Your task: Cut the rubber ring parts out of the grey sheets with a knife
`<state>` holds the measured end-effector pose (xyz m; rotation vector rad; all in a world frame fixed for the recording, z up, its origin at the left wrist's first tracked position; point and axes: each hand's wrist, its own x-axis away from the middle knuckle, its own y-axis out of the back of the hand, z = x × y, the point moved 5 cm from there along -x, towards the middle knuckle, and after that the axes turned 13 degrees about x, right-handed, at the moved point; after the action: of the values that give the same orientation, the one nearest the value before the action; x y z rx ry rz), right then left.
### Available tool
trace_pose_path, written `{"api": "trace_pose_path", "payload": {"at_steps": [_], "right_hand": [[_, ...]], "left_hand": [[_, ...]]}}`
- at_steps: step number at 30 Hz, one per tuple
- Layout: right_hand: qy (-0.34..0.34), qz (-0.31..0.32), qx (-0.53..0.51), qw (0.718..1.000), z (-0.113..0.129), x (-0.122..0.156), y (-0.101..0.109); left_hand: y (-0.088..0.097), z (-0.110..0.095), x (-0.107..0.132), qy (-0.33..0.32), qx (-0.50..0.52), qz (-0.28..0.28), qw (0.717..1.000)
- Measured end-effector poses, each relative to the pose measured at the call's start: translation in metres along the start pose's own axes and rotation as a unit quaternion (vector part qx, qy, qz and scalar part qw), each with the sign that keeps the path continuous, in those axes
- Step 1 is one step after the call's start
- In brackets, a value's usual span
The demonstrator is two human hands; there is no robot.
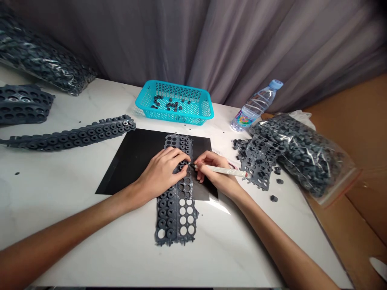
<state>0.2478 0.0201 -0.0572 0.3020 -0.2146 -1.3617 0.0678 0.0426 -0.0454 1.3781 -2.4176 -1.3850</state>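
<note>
A dark grey rubber sheet (166, 205) with rows of round rings and punched-out holes lies lengthwise before me, partly over a black mat (127, 161). My left hand (165, 171) rests across its middle, fingers bent, thumb and forefinger closing on the sheet near its right edge. In my right hand (216, 171) is a slim white pen-like tool (225, 170), pinched between thumb and fingers. Its dark, narrow tip meets the sheet right beside my left fingertips. Several holes at the sheet's near right end show the white table through them. The spot under my fingers is partly hidden.
Behind the mat stands a turquoise basket (175, 117) holding several small dark rings. A water bottle (254, 106), a holed rubber scrap (260, 161) and a bag of rubber parts (305, 153) are right. Left lie a rubber strip (72, 135), another sheet (24, 104) and a bag (45, 56).
</note>
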Motion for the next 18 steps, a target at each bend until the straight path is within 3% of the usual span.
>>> {"api": "trace_pose_path", "payload": {"at_steps": [18], "right_hand": [[-0.013,0.006,0.029,0.999,0.0045,0.0048,0.0003]], "left_hand": [[0.0001,-0.0032,0.0045,0.012,0.017,0.011,1.000]]}}
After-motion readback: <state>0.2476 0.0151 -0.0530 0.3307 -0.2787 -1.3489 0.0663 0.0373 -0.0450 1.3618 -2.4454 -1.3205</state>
